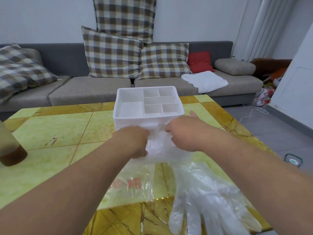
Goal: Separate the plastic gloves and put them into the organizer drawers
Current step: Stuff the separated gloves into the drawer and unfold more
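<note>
Grey sofa with checked cushions; white wall, perhaps curtains.

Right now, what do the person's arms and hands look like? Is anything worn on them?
Both forearms are bare up to the picture's edge: no sleeves show. The left hand and the right hand wear no gloves, and no watch, bracelet or ring can be seen. No markings show on either arm.
</note>
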A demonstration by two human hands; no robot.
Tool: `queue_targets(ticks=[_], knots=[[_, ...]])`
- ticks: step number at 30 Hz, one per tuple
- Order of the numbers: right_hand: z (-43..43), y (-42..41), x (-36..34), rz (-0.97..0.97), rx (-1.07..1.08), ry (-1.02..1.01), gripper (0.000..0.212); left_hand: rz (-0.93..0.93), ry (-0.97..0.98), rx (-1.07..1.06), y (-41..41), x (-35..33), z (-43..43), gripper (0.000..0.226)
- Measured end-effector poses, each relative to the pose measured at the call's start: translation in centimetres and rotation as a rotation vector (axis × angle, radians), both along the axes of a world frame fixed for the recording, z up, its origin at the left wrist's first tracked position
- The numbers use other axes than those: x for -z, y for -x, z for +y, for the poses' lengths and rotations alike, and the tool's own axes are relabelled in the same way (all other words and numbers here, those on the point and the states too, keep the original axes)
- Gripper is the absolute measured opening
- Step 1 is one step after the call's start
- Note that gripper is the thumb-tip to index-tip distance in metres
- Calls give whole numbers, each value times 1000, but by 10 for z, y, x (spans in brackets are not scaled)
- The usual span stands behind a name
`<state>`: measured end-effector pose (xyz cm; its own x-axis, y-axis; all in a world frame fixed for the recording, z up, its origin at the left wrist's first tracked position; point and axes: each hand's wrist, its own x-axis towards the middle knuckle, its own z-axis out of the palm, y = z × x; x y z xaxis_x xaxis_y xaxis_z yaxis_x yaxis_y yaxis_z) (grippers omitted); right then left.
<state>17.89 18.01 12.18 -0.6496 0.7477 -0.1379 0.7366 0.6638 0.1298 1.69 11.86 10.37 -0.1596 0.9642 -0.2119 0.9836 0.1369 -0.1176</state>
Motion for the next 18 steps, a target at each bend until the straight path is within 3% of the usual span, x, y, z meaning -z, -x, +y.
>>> queue_targets(ticks=[3, 5, 7, 9, 11, 12, 13, 15, 18], knots=[[-2, 4, 9, -157, 12, 101, 42, 11, 2, -7, -2, -2, 0, 50], [-1, 2, 5, -63, -9, 133, 43, -8, 2, -25, -3, -5, -1, 54], [1, -10, -2, 209, -8, 174, 45, -54, -26, -60, -3, -11, -7, 62], [-4, -32, -10, 655, 51, 171, 36, -101, -117, -103, -8, -23, -17, 61], [-4, -62, -1, 1090, 234, 28, 26, -111, -341, -117, -22, -32, -32, 39], [0, -77, 11, 1160, 372, -48, 22, -138, -487, -110, -31, -34, -41, 27], [6, -90, 29, 1110, 496, -60, 19, -198, -612, -92, -44, -33, -50, 18], [12, -108, 75, 767, 627, 76, 22, -305, -678, -25, -75, -19, -66, 14], [5, -111, 134, 353, 656, 264, 40, -350, -366, 30, -117, 28, -76, 18]])
